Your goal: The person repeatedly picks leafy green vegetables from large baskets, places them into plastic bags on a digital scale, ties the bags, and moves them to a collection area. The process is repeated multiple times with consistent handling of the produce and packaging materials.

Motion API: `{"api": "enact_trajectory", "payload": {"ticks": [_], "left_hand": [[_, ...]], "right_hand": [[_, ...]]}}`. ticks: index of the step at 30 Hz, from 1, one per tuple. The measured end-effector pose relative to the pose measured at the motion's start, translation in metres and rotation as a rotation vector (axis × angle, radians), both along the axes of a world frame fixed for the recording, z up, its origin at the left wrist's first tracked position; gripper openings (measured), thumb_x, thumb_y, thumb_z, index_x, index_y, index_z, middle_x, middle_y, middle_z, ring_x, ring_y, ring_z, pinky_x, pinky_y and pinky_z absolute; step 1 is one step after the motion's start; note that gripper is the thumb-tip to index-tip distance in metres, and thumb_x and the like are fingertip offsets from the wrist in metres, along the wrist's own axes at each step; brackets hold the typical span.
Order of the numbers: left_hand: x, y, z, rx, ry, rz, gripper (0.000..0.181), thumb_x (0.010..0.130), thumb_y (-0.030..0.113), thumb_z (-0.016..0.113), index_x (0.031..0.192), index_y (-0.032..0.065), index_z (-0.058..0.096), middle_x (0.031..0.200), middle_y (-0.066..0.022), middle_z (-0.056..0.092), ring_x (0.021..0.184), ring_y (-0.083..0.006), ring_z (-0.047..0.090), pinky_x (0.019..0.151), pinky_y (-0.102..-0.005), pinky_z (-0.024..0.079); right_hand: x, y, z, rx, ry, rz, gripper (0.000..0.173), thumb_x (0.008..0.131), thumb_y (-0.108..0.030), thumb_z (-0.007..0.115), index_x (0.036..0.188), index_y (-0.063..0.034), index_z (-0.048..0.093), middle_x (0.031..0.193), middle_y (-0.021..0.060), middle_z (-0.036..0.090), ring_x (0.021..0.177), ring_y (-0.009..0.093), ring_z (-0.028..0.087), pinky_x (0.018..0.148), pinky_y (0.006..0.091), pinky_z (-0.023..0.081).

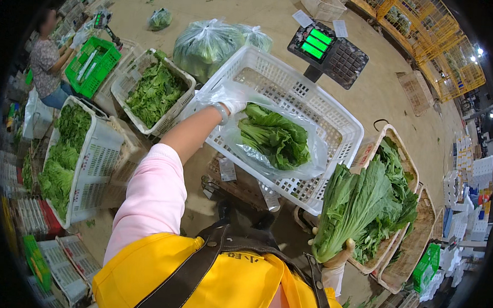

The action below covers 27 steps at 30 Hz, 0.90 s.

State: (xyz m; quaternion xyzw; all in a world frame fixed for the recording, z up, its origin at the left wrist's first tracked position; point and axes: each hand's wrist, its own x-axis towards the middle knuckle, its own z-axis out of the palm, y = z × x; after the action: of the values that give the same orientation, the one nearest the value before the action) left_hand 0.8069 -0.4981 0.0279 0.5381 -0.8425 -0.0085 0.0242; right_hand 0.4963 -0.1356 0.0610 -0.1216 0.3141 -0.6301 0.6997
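Observation:
My left hand [234, 101], in a white glove with a bangle at the wrist, grips the mouth of a clear plastic bag [318, 162]; its fingers are partly hidden by the film. Inside the bag lies a head of leafy greens [272, 140]. The bag rests in a white perforated plastic basket [352, 129], up on a platform scale with a lit green display [317, 43]. Low on the right, my gloved right hand [337, 260] holds a large head of leafy greens [351, 200] by its pale stem end, beside the basket.
Right of the basket stands a crate [411, 167] of greens. Crates of lettuce [156, 94] and frilly leaves [58, 170] are at left. Bagged vegetables [207, 49] sit behind the basket. Another person [48, 58] works by a green crate [92, 66]. Yellow cage carts [433, 42] stand far right.

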Motion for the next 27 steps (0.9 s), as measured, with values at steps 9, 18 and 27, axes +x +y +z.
{"api": "enact_trajectory", "payload": {"ticks": [9,18,27], "left_hand": [[0.025,-0.041,-0.104,0.418,0.353,0.285,0.034,0.086,0.029,0.05,0.11,0.0073,0.06,0.105,-0.0192,0.063,0.098,-0.0365,0.06,0.086,-0.0419,0.048],[0.091,-0.064,-0.178,0.152,0.184,0.175,0.045,0.086,0.03,0.051,0.12,0.0008,0.05,0.115,-0.0213,0.057,0.104,-0.033,0.056,0.089,-0.0406,0.044],[-0.015,0.007,-0.097,0.796,0.615,0.713,0.037,0.084,0.032,0.053,0.096,-0.0013,0.064,0.094,-0.0186,0.064,0.083,-0.0258,0.062,0.073,-0.0398,0.048]], "right_hand": [[-0.026,0.02,-0.004,0.062,-0.004,-0.042,0.083,0.071,-0.042,0.063,0.139,-0.0051,0.031,0.132,0.025,0.044,0.103,0.041,0.058,0.071,0.0569,0.055],[-0.064,0.028,-0.008,0.094,-0.03,-0.061,0.08,0.074,-0.046,0.057,0.138,-0.0043,0.035,0.133,0.0229,0.045,0.107,0.042,0.056,0.077,0.0577,0.052],[-0.083,0.048,-0.018,0.181,-0.127,-0.116,0.079,0.075,-0.046,0.058,0.137,-0.0029,0.036,0.131,0.0229,0.048,0.11,0.045,0.053,0.085,0.056,0.05]]}}
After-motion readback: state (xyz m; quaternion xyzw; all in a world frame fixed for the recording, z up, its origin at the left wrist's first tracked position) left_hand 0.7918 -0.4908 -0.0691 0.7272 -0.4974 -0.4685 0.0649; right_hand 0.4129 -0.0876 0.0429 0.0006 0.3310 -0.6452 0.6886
